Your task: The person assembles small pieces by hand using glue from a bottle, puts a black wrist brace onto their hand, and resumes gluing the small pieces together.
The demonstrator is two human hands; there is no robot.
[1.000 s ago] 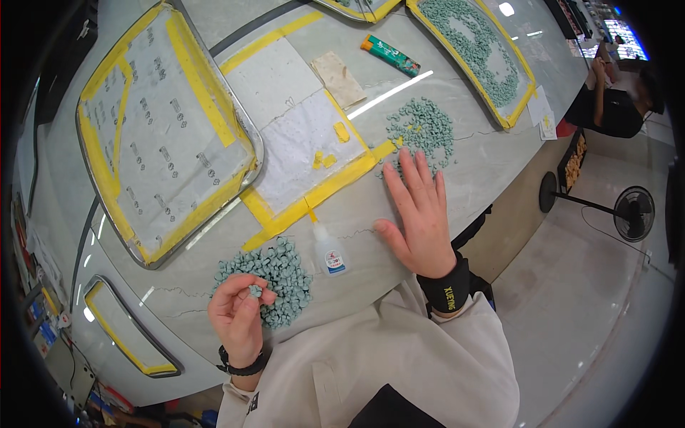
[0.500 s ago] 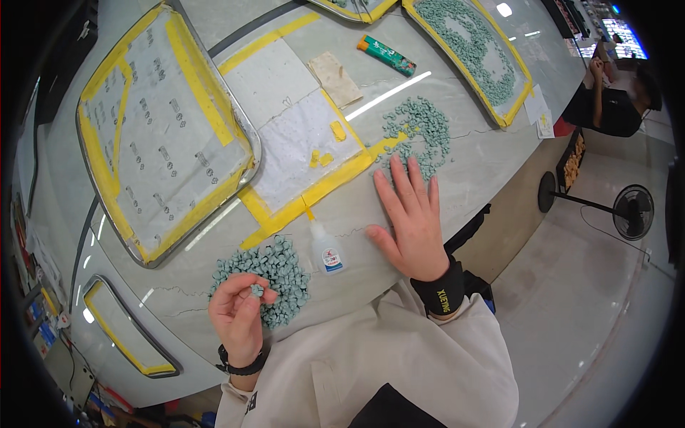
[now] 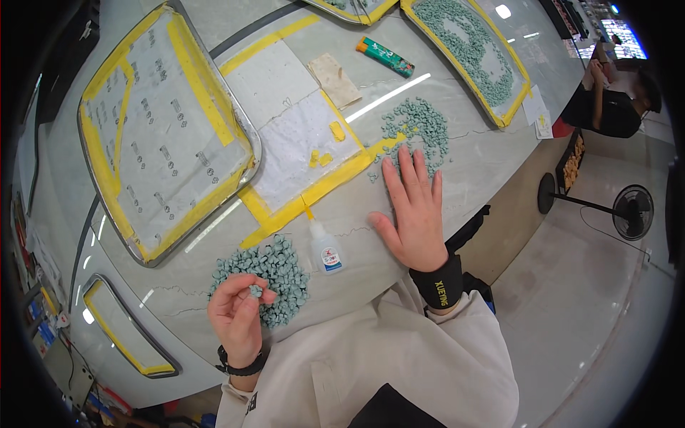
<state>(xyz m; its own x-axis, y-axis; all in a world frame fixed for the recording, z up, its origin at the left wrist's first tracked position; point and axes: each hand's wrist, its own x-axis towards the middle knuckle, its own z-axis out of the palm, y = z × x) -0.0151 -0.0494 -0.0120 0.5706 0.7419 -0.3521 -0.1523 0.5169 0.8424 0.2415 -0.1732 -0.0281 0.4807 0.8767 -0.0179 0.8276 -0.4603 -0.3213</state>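
Between thumb and fingers, my left hand point(image 3: 237, 317) pinches a small pale-green stone-like piece point(image 3: 255, 291). That hand is over the near-left edge of a dense pile of similar chunky pieces point(image 3: 282, 274). My right hand point(image 3: 416, 225) lies palm down with fingers spread, its fingertips at the near edge of a looser scatter of smaller green pieces point(image 3: 421, 121). Between the two hands a white glue bottle point(image 3: 327, 250) with a yellow nozzle lies on the grey table point(image 3: 357, 285). Whatever is beneath my right palm is hidden.
A white sheet edged with yellow tape point(image 3: 285, 150) lies ahead. Left of it rests a large metal-rimmed tray point(image 3: 250, 165); a narrow taped frame point(image 3: 118, 335) sits nearer. Farther right are a green lighter-shaped packet point(image 3: 385, 57) and a yellow-edged tray point(image 3: 524, 75) holding green pieces. A fan point(image 3: 633, 212) stands beyond.
My right hand has slid slightly farther away and right, and a few small green pieces now show beside its index finger. My left hand keeps its pinch in nearly the same place.
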